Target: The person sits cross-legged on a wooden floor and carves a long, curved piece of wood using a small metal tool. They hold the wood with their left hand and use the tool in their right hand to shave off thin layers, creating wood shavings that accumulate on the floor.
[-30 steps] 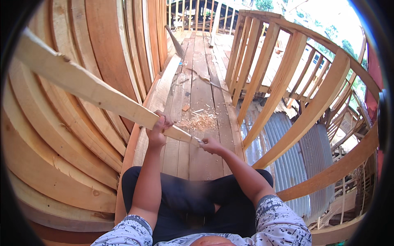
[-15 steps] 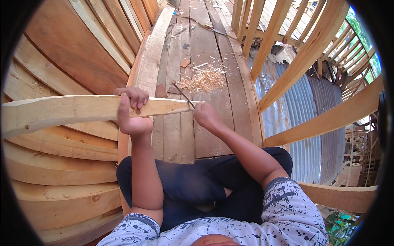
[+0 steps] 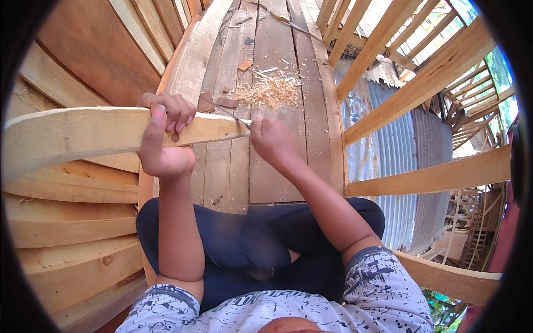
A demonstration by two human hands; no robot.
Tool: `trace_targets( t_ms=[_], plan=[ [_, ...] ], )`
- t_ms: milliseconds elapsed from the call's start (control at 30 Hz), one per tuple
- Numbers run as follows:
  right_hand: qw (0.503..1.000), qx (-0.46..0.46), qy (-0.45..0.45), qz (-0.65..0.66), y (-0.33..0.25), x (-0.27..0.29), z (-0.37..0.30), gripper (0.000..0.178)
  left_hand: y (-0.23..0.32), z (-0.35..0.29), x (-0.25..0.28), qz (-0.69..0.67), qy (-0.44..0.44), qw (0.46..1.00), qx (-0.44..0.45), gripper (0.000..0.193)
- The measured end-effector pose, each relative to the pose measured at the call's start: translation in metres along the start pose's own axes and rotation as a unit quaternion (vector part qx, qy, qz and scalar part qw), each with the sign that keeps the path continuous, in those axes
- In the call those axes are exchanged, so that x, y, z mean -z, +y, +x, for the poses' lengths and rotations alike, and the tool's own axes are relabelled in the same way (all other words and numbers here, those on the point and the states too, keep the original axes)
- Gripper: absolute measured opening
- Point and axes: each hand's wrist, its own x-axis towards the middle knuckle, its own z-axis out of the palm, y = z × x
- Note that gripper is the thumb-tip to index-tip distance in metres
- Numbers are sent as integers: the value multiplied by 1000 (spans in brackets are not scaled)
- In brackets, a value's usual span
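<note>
A long pale wooden plank [image 3: 83,130], curved at the left and tapering to a narrow tip, lies across in front of me. My left hand [image 3: 166,133] is closed around it near the tapered part, thumb on the near face and fingers over the top edge. At the tip, my right hand [image 3: 272,139] is in a fist, slightly blurred. From the fist a thin dark knife blade [image 3: 225,111] points up and left over the plank's upper edge. The knife's handle is hidden inside the fist.
Wood shavings [image 3: 272,90] are heaped on the plank floor [image 3: 277,172], with small wood scraps [image 3: 205,102] nearby. Curved boards [image 3: 72,227] line my left. Wooden railing posts [image 3: 377,44] stand on the right, with corrugated metal sheets [image 3: 397,183] below. My legs [image 3: 239,227] are folded under my arms.
The plank, both hands and the knife appear shifted up and left in the view; the floor and railing have shifted too. The blade now lies flatter across the plank's tip.
</note>
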Motion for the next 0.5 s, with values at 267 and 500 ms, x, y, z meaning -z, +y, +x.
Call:
trace_targets(
  t_ms=[267, 500],
  plan=[
    [999, 13, -30, -13, -27, 18, -16, 58, -1, -1, 9, 5, 21, 1000, 3, 20],
    [997, -30, 72, 9, 73, -41, 26, 58, -3, 4, -4, -19, 6, 1000, 12, 20]
  ],
)
